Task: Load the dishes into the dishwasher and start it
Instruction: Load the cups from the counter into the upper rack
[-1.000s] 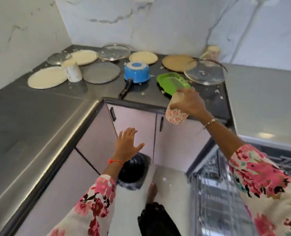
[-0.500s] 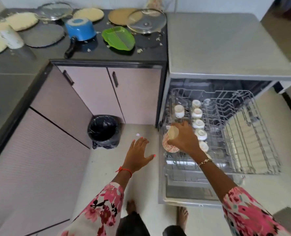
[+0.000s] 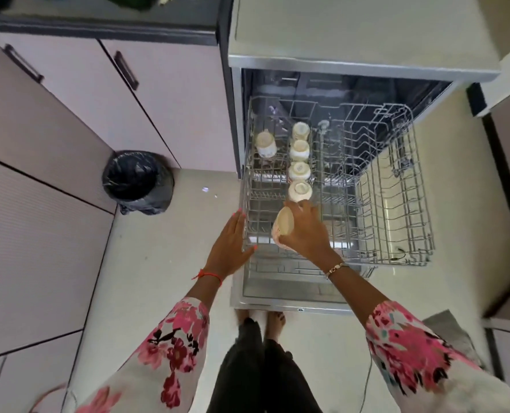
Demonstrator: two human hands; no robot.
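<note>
The dishwasher [image 3: 364,34] stands open with its wire upper rack [image 3: 396,204] pulled out. Several cream cups [image 3: 300,150] sit upside down in a row in the rack's left half, with one more cup [image 3: 265,143] further left. My right hand [image 3: 307,234] grips a floral cup [image 3: 283,228], tilted bottom-up, over the rack's near left part, just in front of the row. My left hand [image 3: 229,248] hovers open with spread fingers at the rack's left edge.
A bin with a black liner [image 3: 139,181] stands on the floor left of the dishwasher, against pale cabinets [image 3: 164,93]. The dark counter edge [image 3: 98,22] runs along the top left. The lowered door [image 3: 292,299] lies in front of my feet. The rack's right half holds only wire tines.
The view swung from the counter down to the open dishwasher. My right hand carried the floral cup from the counter edge down over the rack. My left hand followed to the rack's left edge.
</note>
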